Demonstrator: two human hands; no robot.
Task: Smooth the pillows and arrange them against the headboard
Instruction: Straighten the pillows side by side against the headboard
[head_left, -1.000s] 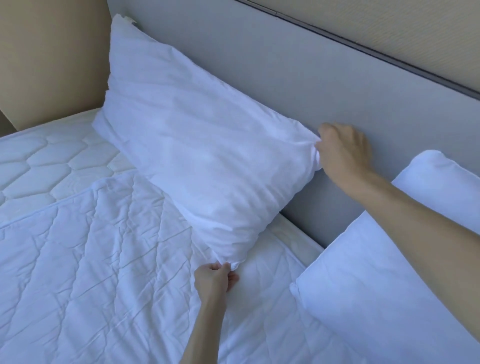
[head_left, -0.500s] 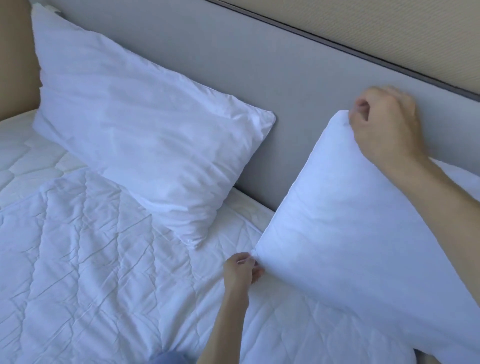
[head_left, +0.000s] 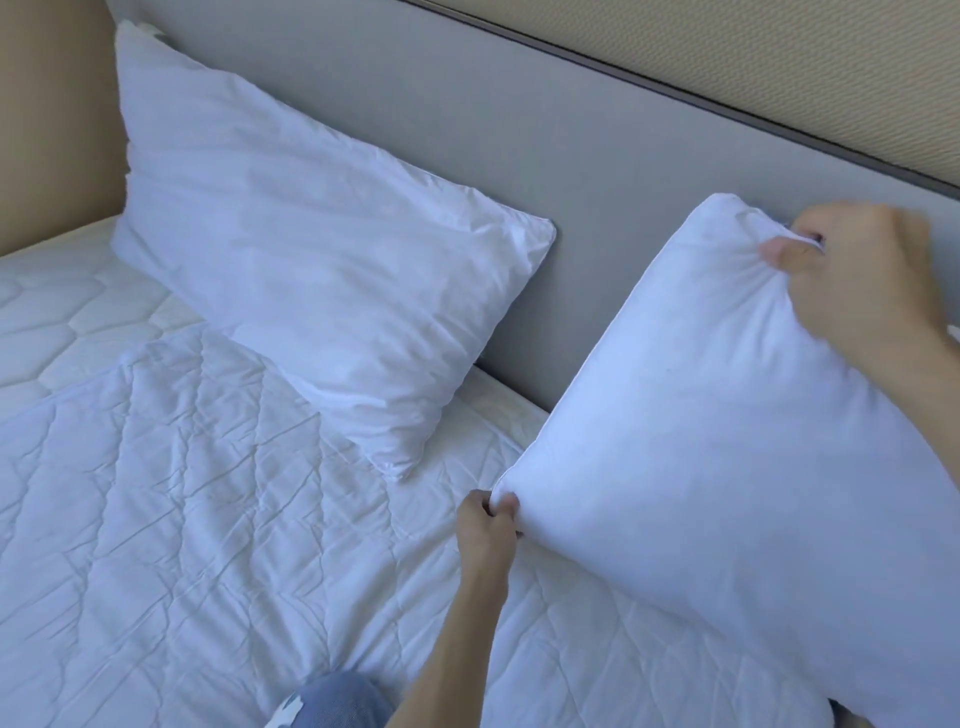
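Beige wall (head_left: 779, 67) rises behind a grey headboard (head_left: 597, 156), whose dark top edge runs diagonally from upper centre down to the right border; everything else is placed against that headboard. Below it lies a white quilted bed cover (head_left: 182, 519), wrinkled, with a bare strip of hexagon-stitched mattress (head_left: 52, 322) showing toward the far left end. One white pillow (head_left: 311, 270) leans tilted against the headboard's left stretch, its upper edge touching the panel and its lower corner resting on the cover. Between this pillow and the next, an open patch of headboard and cover stays free. A second white pillow (head_left: 727, 467) stands in front of the headboard's right stretch, its top corner just beside the panel; whether it touches cannot be told. The left hand (head_left: 488, 530) is clenched on that pillow's lower corner, farthest from the headboard. The right hand (head_left: 857, 280) grips the pillow's upper edge close to the headboard, fabric bunched under the thumb. A blue-clad knee (head_left: 337, 701) sits at the cover's near edge
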